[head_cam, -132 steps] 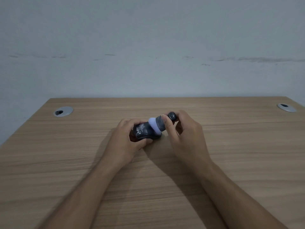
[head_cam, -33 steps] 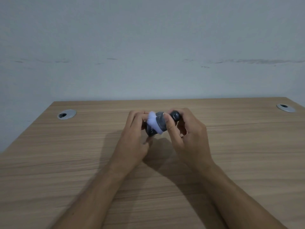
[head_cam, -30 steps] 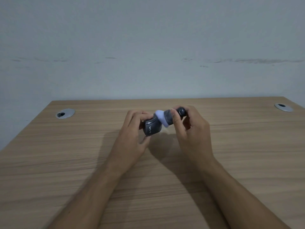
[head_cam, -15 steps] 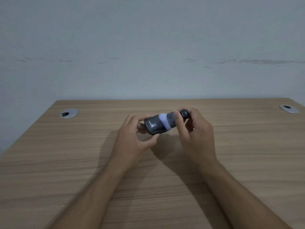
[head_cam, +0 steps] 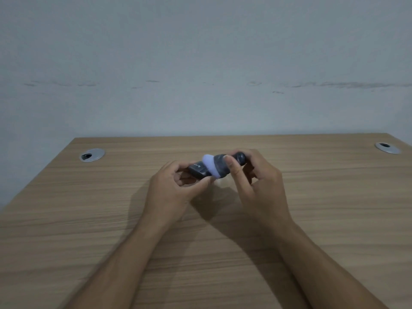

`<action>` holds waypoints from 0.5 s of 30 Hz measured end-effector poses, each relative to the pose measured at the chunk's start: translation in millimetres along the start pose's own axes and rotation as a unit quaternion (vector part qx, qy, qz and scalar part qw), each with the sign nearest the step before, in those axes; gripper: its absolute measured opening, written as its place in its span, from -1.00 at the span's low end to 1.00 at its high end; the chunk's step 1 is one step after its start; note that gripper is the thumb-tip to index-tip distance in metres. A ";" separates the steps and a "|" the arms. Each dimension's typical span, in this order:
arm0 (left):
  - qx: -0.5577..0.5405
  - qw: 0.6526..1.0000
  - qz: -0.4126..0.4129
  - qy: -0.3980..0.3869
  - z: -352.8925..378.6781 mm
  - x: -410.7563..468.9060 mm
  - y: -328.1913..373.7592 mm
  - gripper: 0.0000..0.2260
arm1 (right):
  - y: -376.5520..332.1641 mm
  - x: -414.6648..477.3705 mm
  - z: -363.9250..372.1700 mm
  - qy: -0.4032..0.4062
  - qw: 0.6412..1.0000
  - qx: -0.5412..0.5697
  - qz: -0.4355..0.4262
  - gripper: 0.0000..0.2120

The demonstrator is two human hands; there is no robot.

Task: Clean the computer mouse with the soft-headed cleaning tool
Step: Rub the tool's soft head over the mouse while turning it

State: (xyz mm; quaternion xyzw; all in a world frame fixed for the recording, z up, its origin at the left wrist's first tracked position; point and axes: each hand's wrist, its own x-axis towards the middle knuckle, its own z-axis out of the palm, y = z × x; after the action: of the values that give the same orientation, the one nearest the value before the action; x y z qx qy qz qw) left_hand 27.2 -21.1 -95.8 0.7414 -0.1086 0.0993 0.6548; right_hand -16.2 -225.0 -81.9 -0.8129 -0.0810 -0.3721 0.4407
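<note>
A small dark computer mouse (head_cam: pixel 198 170) with pale lettering is lifted off the wooden desk (head_cam: pixel 334 197), pinched in the fingers of my left hand (head_cam: pixel 171 190). My right hand (head_cam: pixel 256 181) grips the cleaning tool (head_cam: pixel 219 167), a dark stubby handle with a pale lilac soft head. The soft head presses against the right end of the mouse. Most of the mouse is hidden behind my left fingers and the tool's head.
Two round metal cable grommets sit in the desk, one at the back left (head_cam: pixel 91 155) and one at the back right (head_cam: pixel 386 148). A plain grey wall rises behind the desk's far edge.
The mouse has been turned in my left hand, from upright to lying nearly level. The tool's head has shifted along it to the right end. Both hands stay mid-desk.
</note>
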 end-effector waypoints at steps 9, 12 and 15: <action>-0.052 0.998 -0.035 -0.003 -2.7 -2.4 2.8 -0.58 | 10.6 4.7 -4.7 0.006 0.998 0.002 0.055 -0.91; -0.054 0.998 -0.043 -0.014 -0.8 -3.2 0.4 -0.59 | 0.5 0.1 1.7 -0.024 0.998 0.036 0.036 -0.92; -0.039 0.998 -0.044 -0.023 0.0 -3.7 -2.8 -0.54 | -4.4 -1.9 6.8 -0.043 0.998 0.044 0.011 -0.96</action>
State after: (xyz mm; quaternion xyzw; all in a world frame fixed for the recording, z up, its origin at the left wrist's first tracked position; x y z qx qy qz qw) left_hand 24.4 -20.7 -99.5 0.7215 -0.0948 0.0493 0.6841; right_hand -16.0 -216.7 -82.6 -0.8090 -0.1070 -0.3276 0.4762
